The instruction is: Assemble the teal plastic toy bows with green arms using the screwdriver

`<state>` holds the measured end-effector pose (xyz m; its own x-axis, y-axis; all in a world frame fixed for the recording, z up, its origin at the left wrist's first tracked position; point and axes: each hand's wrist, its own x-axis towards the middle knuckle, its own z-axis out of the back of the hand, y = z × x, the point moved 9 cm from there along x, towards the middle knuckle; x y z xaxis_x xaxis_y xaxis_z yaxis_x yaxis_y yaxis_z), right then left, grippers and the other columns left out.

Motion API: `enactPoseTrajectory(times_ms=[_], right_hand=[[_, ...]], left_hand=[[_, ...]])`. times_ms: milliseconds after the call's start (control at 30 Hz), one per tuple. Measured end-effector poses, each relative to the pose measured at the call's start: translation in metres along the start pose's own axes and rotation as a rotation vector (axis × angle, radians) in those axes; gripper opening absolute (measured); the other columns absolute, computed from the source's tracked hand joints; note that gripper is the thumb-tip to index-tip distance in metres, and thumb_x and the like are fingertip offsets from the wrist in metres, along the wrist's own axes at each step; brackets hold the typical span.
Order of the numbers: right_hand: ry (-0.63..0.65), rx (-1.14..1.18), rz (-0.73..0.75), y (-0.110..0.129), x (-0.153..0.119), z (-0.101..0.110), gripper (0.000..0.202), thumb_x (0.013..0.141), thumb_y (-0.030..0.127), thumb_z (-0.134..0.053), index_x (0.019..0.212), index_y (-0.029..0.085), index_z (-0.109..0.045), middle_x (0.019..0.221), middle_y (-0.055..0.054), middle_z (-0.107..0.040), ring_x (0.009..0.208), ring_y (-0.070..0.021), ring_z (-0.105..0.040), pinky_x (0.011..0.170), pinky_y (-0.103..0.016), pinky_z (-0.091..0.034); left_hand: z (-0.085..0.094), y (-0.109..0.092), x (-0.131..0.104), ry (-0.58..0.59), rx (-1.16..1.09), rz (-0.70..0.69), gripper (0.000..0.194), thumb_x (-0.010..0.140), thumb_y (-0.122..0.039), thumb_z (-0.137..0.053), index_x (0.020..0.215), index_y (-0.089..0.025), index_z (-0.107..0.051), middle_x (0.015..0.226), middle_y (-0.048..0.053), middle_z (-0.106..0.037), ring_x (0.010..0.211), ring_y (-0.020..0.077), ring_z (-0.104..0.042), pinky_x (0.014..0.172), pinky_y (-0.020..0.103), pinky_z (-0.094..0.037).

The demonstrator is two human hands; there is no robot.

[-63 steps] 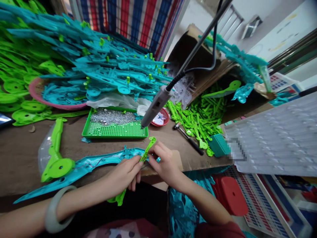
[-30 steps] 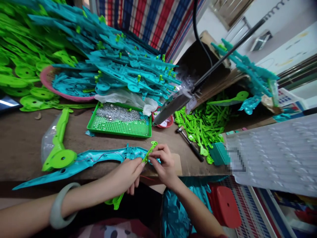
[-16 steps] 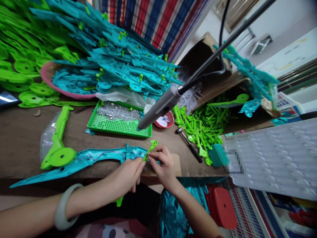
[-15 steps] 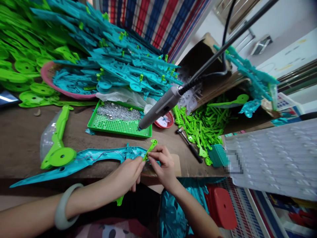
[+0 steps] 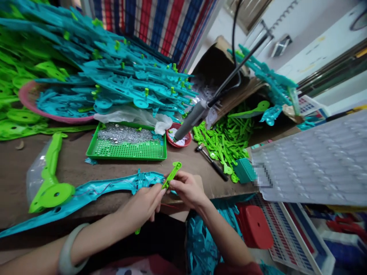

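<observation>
My left hand (image 5: 149, 200) is closed around a long, narrow lime-green plastic part (image 5: 173, 174), whose rounded upper end sticks out above the fingers and whose lower tip shows below the hand. Against the middle of that part, the fingers of my right hand (image 5: 186, 189) are pinched; whether they also hold something small is hidden. Behind both hands a long turquoise plastic shell (image 5: 114, 185) with a thin wire along it lies on the table. At its left end rests a green part with a round disc (image 5: 56, 195) and a clear blade-like piece (image 5: 35, 178).
A green tray (image 5: 126, 152) holds many small screws. A grey electric screwdriver (image 5: 191, 121) hangs over a red basket (image 5: 179, 144). A hammer (image 5: 211, 162) lies beside heaped green parts (image 5: 220, 145). Turquoise shells (image 5: 123, 76) are piled behind. A red stool (image 5: 255, 226) stands at right below.
The view has shifted, so the table things sit further left. My right fingers have closed in lower on the green part. The hanging screwdriver has swung away, now over the red basket.
</observation>
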<state>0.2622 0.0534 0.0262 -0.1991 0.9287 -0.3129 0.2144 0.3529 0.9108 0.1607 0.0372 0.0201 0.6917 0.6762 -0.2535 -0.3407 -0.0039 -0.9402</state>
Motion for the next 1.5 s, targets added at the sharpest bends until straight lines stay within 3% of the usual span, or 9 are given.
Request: enactPoseTrajectory(times_ms=[100,300,400,467,600,767,933,1200,1500], right_hand=[[-0.023,-0.143,0.150,0.029,-0.005,0.018,0.026,0.080,0.039,-0.080,0.093,0.017,-0.073,0.078,0.000,-0.070,0.063,-0.0093,-0.062,0.063,-0.023,-0.053],[-0.485,-0.565,0.818,0.134,-0.075,0.046,0.021,0.098,0.034,-0.059,0.116,0.027,-0.066,0.104,-0.005,-0.069,0.086,-0.0172,-0.069,0.078,-0.035,-0.061],[-0.556,-0.641,1.176,0.167,-0.106,0.026,0.019,0.099,0.039,-0.056,0.117,0.033,-0.061,0.107,-0.005,-0.067,0.101,-0.0226,-0.069,0.081,-0.042,-0.063],[-0.590,-0.622,1.291,0.177,-0.112,0.026,0.020,0.099,0.045,-0.052,0.115,0.033,-0.058,0.106,-0.004,-0.066,0.105,-0.0245,-0.068,0.080,-0.043,-0.063],[-0.729,-0.282,0.919,0.156,-0.082,0.106,0.022,0.098,0.043,-0.047,0.109,0.026,-0.054,0.102,-0.005,-0.065,0.093,-0.0188,-0.071,0.067,-0.029,-0.062],[-0.609,0.055,0.121,0.038,-0.028,0.187,0.021,0.078,0.031,-0.068,0.081,0.020,-0.050,0.062,0.004,-0.058,0.046,-0.0089,-0.058,0.037,-0.017,-0.049],[-0.560,0.088,-0.037,-0.010,-0.007,0.197,0.022,0.080,0.027,-0.067,0.079,0.020,-0.047,0.055,0.002,-0.062,0.042,-0.0116,-0.062,0.038,-0.019,-0.053],[-0.507,0.052,-0.073,-0.008,-0.001,0.202,0.023,0.081,0.025,-0.066,0.080,0.022,-0.043,0.050,0.004,-0.061,0.040,-0.0132,-0.063,0.035,-0.017,-0.050],[-0.441,0.034,-0.105,-0.012,0.008,0.196,0.025,0.083,0.031,-0.068,0.083,0.022,-0.044,0.054,0.004,-0.064,0.042,-0.0132,-0.065,0.038,-0.018,-0.053]], left_hand=[[0.014,-0.024,0.011,-0.030,0.164,-0.174,0.045,0.102,-0.051,-0.027,0.088,-0.022,-0.058,0.070,0.002,-0.069,0.058,0.0186,-0.068,0.058,0.030,-0.055],[0.063,-0.071,-0.011,-0.802,0.262,-0.521,0.058,0.099,-0.045,-0.053,0.150,-0.024,-0.039,0.156,0.014,-0.043,0.143,0.0311,-0.044,0.120,0.052,-0.036],[0.032,-0.073,0.016,-0.672,0.009,-0.517,0.080,0.097,-0.054,-0.055,0.161,-0.026,-0.015,0.167,0.015,-0.026,0.153,0.0316,-0.029,0.122,0.051,-0.033],[0.000,-0.077,0.038,-0.453,-0.087,-0.491,0.082,0.094,-0.056,-0.058,0.159,-0.022,-0.020,0.158,0.018,-0.043,0.146,0.0311,-0.042,0.116,0.048,-0.042],[-0.010,-0.060,0.039,-0.431,-0.084,-0.285,0.034,0.100,-0.044,-0.052,0.121,-0.019,-0.061,0.107,0.007,-0.073,0.097,0.0194,-0.070,0.082,0.029,-0.055],[-0.004,-0.050,0.011,-0.544,0.427,-0.426,0.016,0.100,-0.028,-0.055,0.095,-0.020,-0.068,0.079,-0.001,-0.064,0.071,0.0128,-0.061,0.069,0.025,-0.045],[-0.027,-0.037,0.020,-0.482,0.828,-0.507,0.023,0.103,-0.026,-0.049,0.092,-0.018,-0.067,0.081,0.002,-0.061,0.069,0.0142,-0.063,0.065,0.025,-0.045],[-0.038,-0.040,0.027,-0.421,0.911,-0.468,0.024,0.104,-0.025,-0.047,0.096,-0.018,-0.068,0.080,0.002,-0.059,0.070,0.0167,-0.064,0.065,0.028,-0.048],[-0.032,-0.030,0.031,-0.386,0.880,-0.410,0.021,0.104,-0.025,-0.042,0.096,-0.018,-0.061,0.130,0.013,-0.063,0.107,0.0260,-0.067,0.084,0.035,-0.054]])
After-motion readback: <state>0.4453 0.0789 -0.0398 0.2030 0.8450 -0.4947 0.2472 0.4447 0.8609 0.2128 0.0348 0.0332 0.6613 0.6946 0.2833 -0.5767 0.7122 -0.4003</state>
